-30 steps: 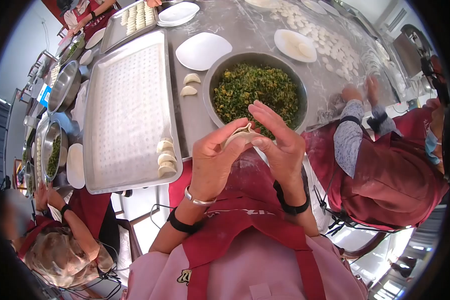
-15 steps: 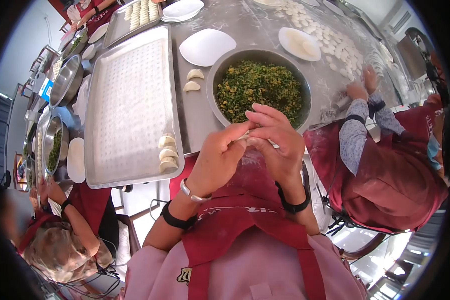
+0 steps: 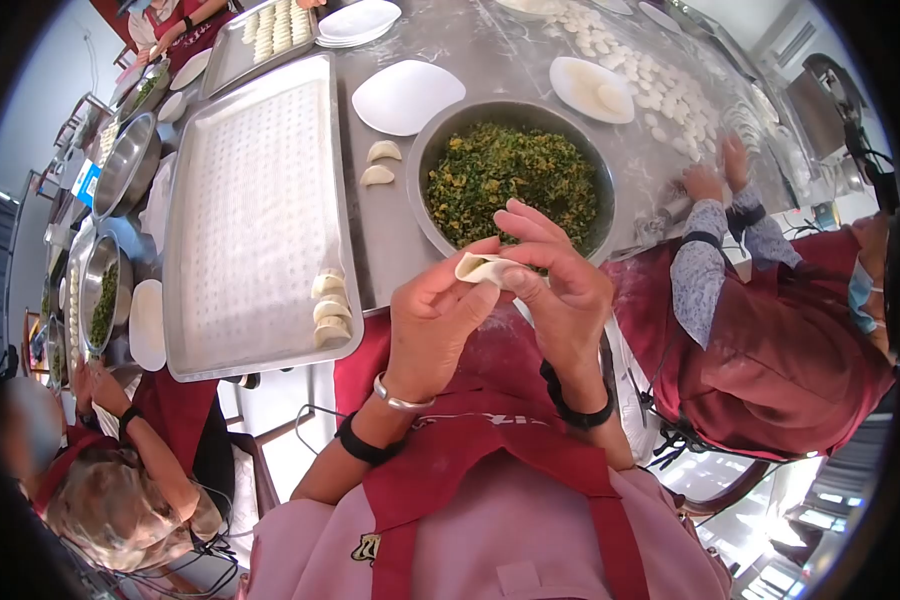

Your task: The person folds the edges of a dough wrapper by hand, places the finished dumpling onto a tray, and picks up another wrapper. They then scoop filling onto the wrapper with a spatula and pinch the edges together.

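Note:
Between my two hands is a pale dumpling (image 3: 483, 268), folded over with its left side still gaping a little. My left hand (image 3: 438, 312) pinches its left end between thumb and fingers. Its right end is gripped by the thumb and forefinger of my right hand (image 3: 562, 280), whose other fingers are raised. Just beyond my hands stands a steel bowl (image 3: 422, 190) of chopped green and yellow filling (image 3: 510, 180). A large metal tray (image 3: 255, 200) lies to the left, with several finished dumplings (image 3: 330, 310) in its near right corner.
Two dumplings (image 3: 378, 175) lie between tray and bowl. A white plate (image 3: 408, 97) and a plate of wrappers (image 3: 592, 90) stand behind. Many dough rounds (image 3: 660, 90) cover the floured table at right, where a co-worker's hands (image 3: 715, 172) work. Another person (image 3: 135, 450) sits at left.
My left hand has shifted slightly and the dumpling, mostly hidden between my fingers before, now shows with an open fold. The whole view has moved a little.

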A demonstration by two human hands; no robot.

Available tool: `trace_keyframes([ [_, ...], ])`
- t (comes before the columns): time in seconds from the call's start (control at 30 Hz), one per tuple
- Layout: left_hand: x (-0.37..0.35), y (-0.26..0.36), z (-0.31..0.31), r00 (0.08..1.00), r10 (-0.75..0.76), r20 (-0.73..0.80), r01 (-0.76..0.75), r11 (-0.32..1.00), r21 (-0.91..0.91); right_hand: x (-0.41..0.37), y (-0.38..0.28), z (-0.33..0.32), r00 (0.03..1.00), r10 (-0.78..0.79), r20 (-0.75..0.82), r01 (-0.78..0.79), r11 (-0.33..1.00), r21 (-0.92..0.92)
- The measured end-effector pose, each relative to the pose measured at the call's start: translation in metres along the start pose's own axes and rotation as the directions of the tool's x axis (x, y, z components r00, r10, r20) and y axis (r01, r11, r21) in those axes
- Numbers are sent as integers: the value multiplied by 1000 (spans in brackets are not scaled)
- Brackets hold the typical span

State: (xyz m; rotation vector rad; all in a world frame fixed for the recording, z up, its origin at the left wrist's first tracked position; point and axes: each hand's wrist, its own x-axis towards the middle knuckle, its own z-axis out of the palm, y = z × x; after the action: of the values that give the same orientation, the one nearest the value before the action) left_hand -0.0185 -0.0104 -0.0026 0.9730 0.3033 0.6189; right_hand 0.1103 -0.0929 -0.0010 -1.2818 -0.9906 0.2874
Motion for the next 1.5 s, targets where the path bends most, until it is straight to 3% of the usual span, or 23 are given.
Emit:
trace_keyframes([
  [0.1,0,-7,-3,997,72,-34,-68,991,112,1,-7,3,1000,-7,7,8,998,-58],
  [0.2,-1,-6,2,994,72,-82,-65,995,77,1,-2,1,998,-65,23,67,992,-104],
  [0.4,-5,-3,-1,999,44,19,-47,967,250,-2,6,-1,987,-145,63,150,984,-98],
  [0.5,-4,-2,-6,997,-74,-11,74,971,225,-3,11,-3,986,-138,95,151,978,-142],
  [0.6,-1,-3,-10,997,-62,40,55,988,145,1,-7,1,999,-6,34,9,996,-88],
  [0.7,0,7,-6,988,-92,124,65,976,209,2,-13,1,989,100,110,-95,994,-49],
  [0.8,-4,0,-4,996,-90,16,86,977,194,-1,2,0,989,-64,135,76,994,-84],
  [1.0,-2,19,2,981,-168,95,102,869,485,-3,6,0,962,-211,174,245,948,-202],
  [1.1,2,12,-7,978,-199,67,149,884,443,-4,10,-2,962,-172,214,225,940,-256],
  [1.2,1,8,-10,984,-168,56,134,911,389,-3,-2,3,991,-42,131,64,983,-169],
  [1.3,-1,10,-9,987,-140,84,100,924,368,1,-12,2,982,-1,187,31,986,-161],
  [1.4,-3,14,0,990,-131,50,109,946,306,-2,-1,-1,974,-82,212,120,978,-173],
  [1.5,-6,13,3,994,-107,1,103,967,233,-6,7,3,983,-150,104,164,977,-134],
])
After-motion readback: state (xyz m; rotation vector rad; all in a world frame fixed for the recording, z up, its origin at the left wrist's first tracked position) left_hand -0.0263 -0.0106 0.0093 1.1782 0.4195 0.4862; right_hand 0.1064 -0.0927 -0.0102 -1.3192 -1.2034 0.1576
